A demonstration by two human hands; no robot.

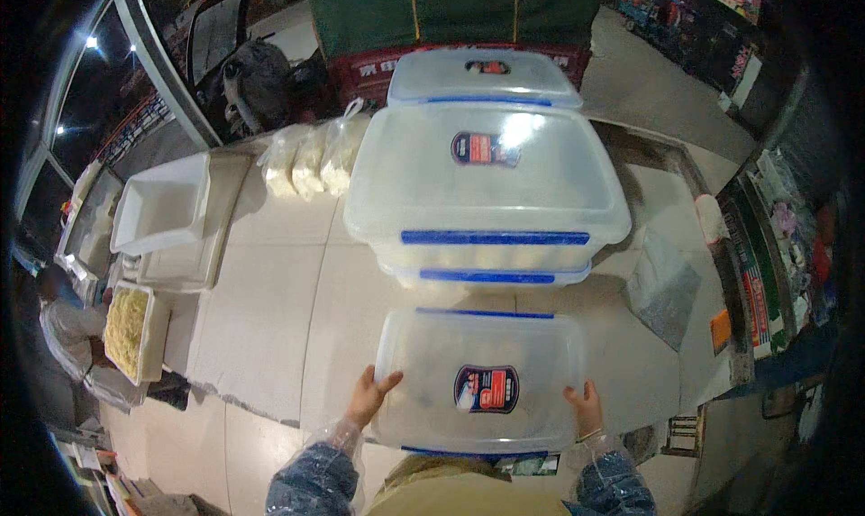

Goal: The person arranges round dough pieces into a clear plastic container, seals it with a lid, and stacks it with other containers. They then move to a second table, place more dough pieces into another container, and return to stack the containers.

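Observation:
My left hand grips the left end of a translucent lidded plastic storage box, thumb over the rim. At the opposite end my right hand holds the rim in the same way. Blue clips run along the box's long sides, and a dark and red label is on the lid. Its contents are too blurred to make out. Just beyond stands a stack of similar boxes, with a large box on top and pale contents showing through the sides. Behind it is another lidded box.
Several knotted clear bags of pale food stand left of the stack. Further left are a white plastic tub and a tray of yellowish shredded food, beside a seated person. A clear plastic sheet lies right on the tiled tabletop.

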